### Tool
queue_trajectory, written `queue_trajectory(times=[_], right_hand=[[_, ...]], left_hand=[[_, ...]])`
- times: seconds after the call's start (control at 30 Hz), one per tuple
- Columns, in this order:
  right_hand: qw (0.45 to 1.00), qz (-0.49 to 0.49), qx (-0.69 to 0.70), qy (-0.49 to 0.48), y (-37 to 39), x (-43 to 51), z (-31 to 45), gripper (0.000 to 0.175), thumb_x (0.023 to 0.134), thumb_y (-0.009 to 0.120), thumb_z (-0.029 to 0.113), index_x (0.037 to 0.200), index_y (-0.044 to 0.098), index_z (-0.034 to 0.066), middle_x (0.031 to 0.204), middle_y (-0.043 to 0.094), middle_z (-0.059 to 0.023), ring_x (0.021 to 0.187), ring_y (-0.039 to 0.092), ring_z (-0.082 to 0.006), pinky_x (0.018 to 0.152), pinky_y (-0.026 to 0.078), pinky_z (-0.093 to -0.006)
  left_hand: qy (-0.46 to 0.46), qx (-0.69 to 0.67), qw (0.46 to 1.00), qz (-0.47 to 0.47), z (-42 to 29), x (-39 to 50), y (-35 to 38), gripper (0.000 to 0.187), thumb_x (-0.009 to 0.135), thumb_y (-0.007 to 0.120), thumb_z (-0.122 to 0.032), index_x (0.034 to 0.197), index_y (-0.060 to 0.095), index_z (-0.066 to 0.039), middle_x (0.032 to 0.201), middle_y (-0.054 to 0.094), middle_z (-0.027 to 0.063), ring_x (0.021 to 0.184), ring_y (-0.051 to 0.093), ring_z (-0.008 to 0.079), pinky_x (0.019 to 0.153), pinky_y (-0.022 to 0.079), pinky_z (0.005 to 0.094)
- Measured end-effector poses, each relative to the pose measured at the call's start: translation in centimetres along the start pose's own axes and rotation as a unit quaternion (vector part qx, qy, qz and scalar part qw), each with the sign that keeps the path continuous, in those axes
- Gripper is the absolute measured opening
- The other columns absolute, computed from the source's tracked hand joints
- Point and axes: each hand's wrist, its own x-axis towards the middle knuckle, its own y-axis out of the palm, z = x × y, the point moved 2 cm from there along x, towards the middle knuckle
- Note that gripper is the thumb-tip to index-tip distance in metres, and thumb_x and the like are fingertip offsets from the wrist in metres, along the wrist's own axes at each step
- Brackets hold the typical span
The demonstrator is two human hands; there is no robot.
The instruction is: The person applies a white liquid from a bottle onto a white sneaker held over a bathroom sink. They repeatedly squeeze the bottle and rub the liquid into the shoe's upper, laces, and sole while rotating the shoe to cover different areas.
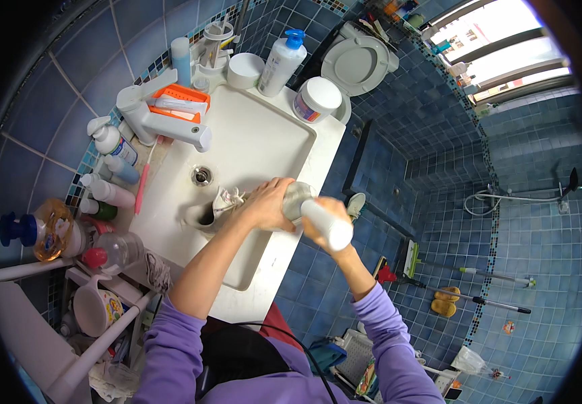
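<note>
My left hand (270, 203) presses over the middle of a pale lace-up shoe (298, 198), which lies on its side across the basin's near rim. The shoe's ankle opening and laces point left into the white sink basin (260, 131), while its rounded end reaches the counter edge. In my right hand (313, 236) is a white cylindrical container (332, 230), held tilted close to that rounded end. Motion blurs this hand and container, and the container's far end is hidden.
A white faucet (175, 130) overhangs the basin near the drain (201, 175). Several bottles line the left wall, with a pink-handled brush (143, 189) beside them. A pump bottle (282, 63) and a lidded tub (317, 100) stand on the far rim. A toilet (356, 65) is beyond.
</note>
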Motion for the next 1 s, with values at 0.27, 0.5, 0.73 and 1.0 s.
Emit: queue_trajectory(times=[0.27, 0.5, 0.73, 1.0], right_hand=[[0.882, -0.095, 0.308, 0.345, -1.5, 1.0, -1.7, 0.03, 0.085, 0.074, 0.014, 0.106, 0.061, -0.0024, 0.094, 0.066, -0.0065, 0.082, 0.062, -0.0108, 0.073, 0.051, -0.025], [0.86, -0.102, 0.317, 0.388, -0.8, -0.9, -0.6, 0.028, 0.085, 0.074, 0.014, 0.103, 0.062, -0.0026, 0.093, 0.066, -0.0066, 0.082, 0.063, -0.0109, 0.073, 0.051, -0.0254], [0.898, -0.035, 0.224, 0.378, 1.6, -1.0, -3.3, 0.026, 0.084, 0.075, 0.019, 0.097, 0.066, -0.0023, 0.086, 0.068, -0.006, 0.077, 0.064, -0.0115, 0.066, 0.05, -0.0265], [0.893, -0.083, 0.269, 0.351, -0.4, -1.4, -0.4, 0.024, 0.084, 0.074, 0.012, 0.1, 0.062, -0.0021, 0.091, 0.066, -0.0074, 0.08, 0.064, -0.013, 0.071, 0.052, -0.0269]], left_hand=[[0.05, 0.121, 0.99, 0.052, -1.4, -2.3, -0.6, 0.123, 0.046, 0.09, -0.044, 0.149, 0.028, -0.023, 0.147, 0.033, 0.0207, 0.143, 0.019, 0.0377, 0.118, 0.003, 0.0553], [0.055, 0.052, 0.997, 0.014, 0.5, -3.0, -0.1, 0.126, 0.048, 0.089, -0.041, 0.15, 0.022, -0.014, 0.148, 0.026, 0.0191, 0.141, 0.019, 0.0364, 0.118, 0.003, 0.0541], [0.062, 0.07, 0.996, -0.001, -0.4, -2.7, 0.3, 0.112, 0.048, 0.088, -0.038, 0.142, 0.032, -0.013, 0.143, 0.032, 0.0156, 0.138, 0.025, 0.0332, 0.118, 0.006, 0.0541], [0.067, 0.044, 0.995, -0.056, 0.7, -3.2, 0.8, 0.112, 0.047, 0.087, -0.038, 0.143, 0.033, -0.013, 0.14, 0.037, 0.0138, 0.134, 0.035, 0.0315, 0.119, 0.005, 0.0502]])
